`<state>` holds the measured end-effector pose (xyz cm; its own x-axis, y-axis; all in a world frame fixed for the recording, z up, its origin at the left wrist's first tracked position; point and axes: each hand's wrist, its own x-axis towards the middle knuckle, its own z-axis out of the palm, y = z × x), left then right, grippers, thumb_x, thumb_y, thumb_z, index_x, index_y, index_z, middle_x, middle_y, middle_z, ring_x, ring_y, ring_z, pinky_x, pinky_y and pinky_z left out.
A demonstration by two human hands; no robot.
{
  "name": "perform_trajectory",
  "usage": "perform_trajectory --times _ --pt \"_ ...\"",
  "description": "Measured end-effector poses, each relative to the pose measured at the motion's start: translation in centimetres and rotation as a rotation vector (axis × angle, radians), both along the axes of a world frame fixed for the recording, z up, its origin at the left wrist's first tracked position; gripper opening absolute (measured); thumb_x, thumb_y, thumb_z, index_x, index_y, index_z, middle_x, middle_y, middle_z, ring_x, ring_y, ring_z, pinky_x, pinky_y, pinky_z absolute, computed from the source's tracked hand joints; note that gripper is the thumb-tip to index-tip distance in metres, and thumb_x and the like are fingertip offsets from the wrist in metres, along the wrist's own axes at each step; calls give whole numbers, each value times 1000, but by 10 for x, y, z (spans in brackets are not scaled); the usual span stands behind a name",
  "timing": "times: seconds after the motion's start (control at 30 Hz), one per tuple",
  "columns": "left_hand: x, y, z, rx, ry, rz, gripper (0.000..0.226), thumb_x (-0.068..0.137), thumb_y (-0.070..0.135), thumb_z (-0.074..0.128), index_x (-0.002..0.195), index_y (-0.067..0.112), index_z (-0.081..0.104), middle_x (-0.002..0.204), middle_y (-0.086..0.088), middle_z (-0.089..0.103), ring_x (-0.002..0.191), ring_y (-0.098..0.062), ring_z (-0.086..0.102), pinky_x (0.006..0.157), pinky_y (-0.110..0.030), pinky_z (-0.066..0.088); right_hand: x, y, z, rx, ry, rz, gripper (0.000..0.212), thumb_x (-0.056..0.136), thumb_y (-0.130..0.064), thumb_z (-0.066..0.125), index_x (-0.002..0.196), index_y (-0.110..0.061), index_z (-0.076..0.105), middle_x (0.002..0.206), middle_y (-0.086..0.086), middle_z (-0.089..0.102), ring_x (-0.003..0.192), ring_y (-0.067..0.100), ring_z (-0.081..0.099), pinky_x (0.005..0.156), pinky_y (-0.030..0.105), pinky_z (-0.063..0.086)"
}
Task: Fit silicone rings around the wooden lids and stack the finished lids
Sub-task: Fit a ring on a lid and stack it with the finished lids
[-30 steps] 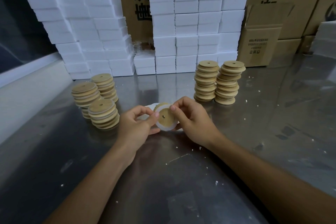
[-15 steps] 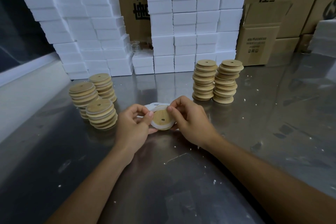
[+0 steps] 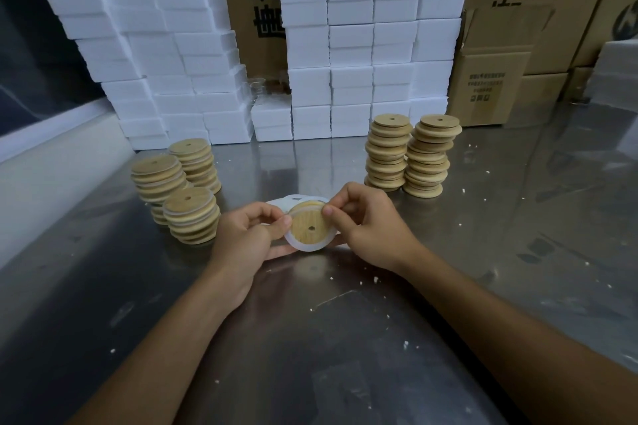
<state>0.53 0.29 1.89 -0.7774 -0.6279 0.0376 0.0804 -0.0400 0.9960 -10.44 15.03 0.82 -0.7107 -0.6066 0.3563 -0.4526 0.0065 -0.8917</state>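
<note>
Steel table (image 3: pixel 518 252): five lid stacks (image 3: pixel 388 152), both hands (image 3: pixel 241 235) pinching one lid (image 3: pixel 309 226).

Both hands (image 3: pixel 241 238) (image 3: pixel 374 235) pinch a ringed wooden lid (image 3: pixel 310 228) above the metal table (image 3: pixel 310 338)

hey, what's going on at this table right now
A person holds one wooden lid between both hands, the left hand and right hand pinching its edge while working a white silicone ring around it. Three stacks of ringed lids stand on the left, two stacks of bare lids on the right.
</note>
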Motion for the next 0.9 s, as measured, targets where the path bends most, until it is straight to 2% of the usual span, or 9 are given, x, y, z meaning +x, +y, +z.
perform_trajectory --times 0.1,0.23,0.37,0.47,0.53,0.63,0.7,0.8,0.9 --pt "1 -1 2 43 4 -31 16 84 -6 65 70 0 63 84 -15 72 82 -27 74 65 -37 60 3 2 5 -50 -155 41 12 93 -7 66 88 4 63 85 17 74 81 24 75 67 41 63" --pt "2 -4 1 48 -4 -55 10 83 -5 66 74 -3 65 83 -13 74 83 -27 74 66 -38 60 6 6 8 -112 -299 88 15 92 -3 66 91 13 64 84 17 74 80 20 75 64 33 62" --pt "3 -5 -2 -18 10 -60 11 84 -3 67 75 3 65 84 -11 74 83 -24 74 69 -38 60 8 6 7 -107 -219 44 15 91 -2 67 92 14 64 86 19 74 77 20 74 61 33 62" --pt "3 -4 -2 -8 53 -60 12 84 -3 66 86 9 64 84 -13 71 82 -24 73 66 -38 60 9 2 5 -112 -131 8 14 89 -1 69 91 12 66 90 23 74 79 23 73 70 39 63" --pt "4 -4 -4 -178 53 -53 19 83 5 71 95 19 67 86 -10 69 82 -23 72 65 -37 60 9 0 5 -100 -76 2 12 89 -1 70 90 11 68 89 21 75 79 23 73 74 38 62" --pt "3 -4 -7 -744 57 -46 22 83 16 75 101 27 70 93 6 71 80 -17 68 68 -32 58 10 -1 6 -55 45 -4 9 88 -3 72 91 5 71 89 15 76 84 23 74 80 39 61" --pt "2 -4 -7 -891 56 -20 18 84 17 74 98 27 71 89 14 70 75 -14 65 66 -37 57 11 -1 6 -36 101 4 8 88 -4 72 92 3 72 89 11 76 84 19 74 81 40 61" --pt "0 -7 -10 -768 78 2 19 83 11 74 87 29 70 80 9 70 66 -20 65 59 -45 58 11 -1 5 -32 101 0 7 87 -5 74 91 1 72 88 11 76 82 21 74 81 43 61" --pt "1 -7 -9 -502 117 -17 25 83 8 74 80 32 70 78 3 70 64 -20 67 53 -39 60 9 0 4 -37 42 -15 8 86 -5 74 90 1 72 86 16 75 80 32 73 81 47 60"
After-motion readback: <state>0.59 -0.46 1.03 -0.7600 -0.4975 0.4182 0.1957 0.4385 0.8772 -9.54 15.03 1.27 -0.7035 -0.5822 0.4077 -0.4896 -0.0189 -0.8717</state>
